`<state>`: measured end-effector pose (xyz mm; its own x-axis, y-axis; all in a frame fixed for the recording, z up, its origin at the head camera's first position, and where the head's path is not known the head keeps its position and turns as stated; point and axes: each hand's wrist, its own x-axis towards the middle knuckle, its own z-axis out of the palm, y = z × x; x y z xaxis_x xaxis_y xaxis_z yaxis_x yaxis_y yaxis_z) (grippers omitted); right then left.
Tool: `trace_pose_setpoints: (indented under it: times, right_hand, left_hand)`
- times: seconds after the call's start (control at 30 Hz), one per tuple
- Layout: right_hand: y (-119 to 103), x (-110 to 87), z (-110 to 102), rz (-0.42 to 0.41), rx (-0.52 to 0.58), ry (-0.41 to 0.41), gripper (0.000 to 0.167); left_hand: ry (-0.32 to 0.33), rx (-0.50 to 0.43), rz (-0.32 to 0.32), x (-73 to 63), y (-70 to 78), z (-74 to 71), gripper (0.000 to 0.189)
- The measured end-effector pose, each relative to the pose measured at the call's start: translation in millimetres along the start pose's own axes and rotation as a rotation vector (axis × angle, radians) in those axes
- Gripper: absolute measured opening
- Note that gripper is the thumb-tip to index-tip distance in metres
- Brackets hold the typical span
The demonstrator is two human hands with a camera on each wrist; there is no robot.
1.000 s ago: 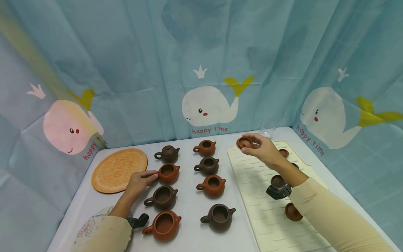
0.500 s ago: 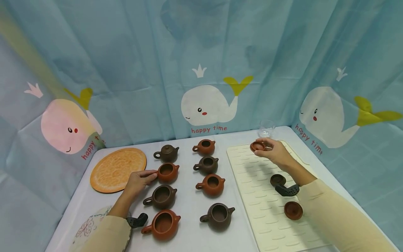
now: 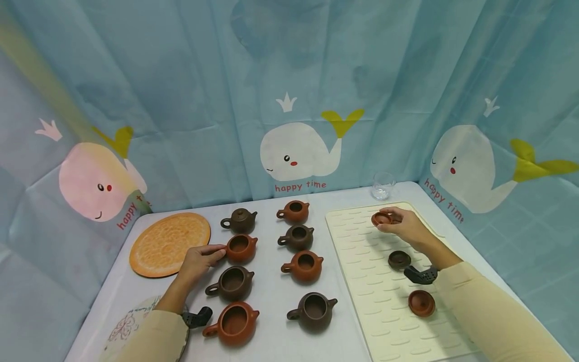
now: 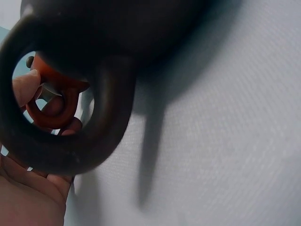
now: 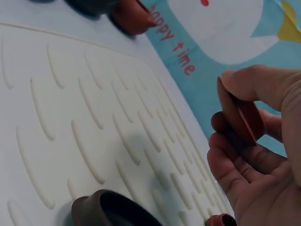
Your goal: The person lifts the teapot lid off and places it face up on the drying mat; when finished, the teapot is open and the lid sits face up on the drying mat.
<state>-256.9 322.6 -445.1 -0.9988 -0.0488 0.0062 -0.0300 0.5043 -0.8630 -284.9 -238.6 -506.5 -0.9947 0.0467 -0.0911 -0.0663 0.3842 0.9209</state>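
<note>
My left hand (image 3: 201,264) pinches the handle of an orange-red teapot (image 3: 241,248) without a lid, which stands on the table. In the left wrist view its handle (image 4: 66,108) shows between finger and thumb, behind the large handle of a dark brown teapot (image 4: 70,157). Above the far part of a cream mat, my right hand (image 3: 409,229) holds a reddish-brown teapot lid (image 3: 382,219) between thumb and fingers. The right wrist view shows this lid (image 5: 240,115) tilted, clear of the mat. A dark lid (image 3: 399,260) and a red-brown lid (image 3: 421,303) lie nearer on the mat.
The ribbed cream mat (image 3: 362,281) covers the table's right side. Several teapots stand in two columns; a far dark one (image 3: 240,220) has its lid on. A round orange mat (image 3: 169,244) lies left, a glass cup (image 3: 382,186) stands far right. Whale-print curtains (image 3: 289,60) enclose the table.
My right hand has carried the lid to the right and lower, over the far part of the mat. The left hand has stayed at the orange-red teapot's handle.
</note>
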Motion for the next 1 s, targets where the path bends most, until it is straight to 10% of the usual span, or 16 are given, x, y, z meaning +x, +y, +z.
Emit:
trace_pose_setpoints:
  times: [1.0]
  right_hand:
    - [29.5,-4.7,2.6,0.070,-0.248,-0.125,0.058]
  left_hand:
    - [-0.010,0.010,0.007,-3.9,1.5,0.2,0.040]
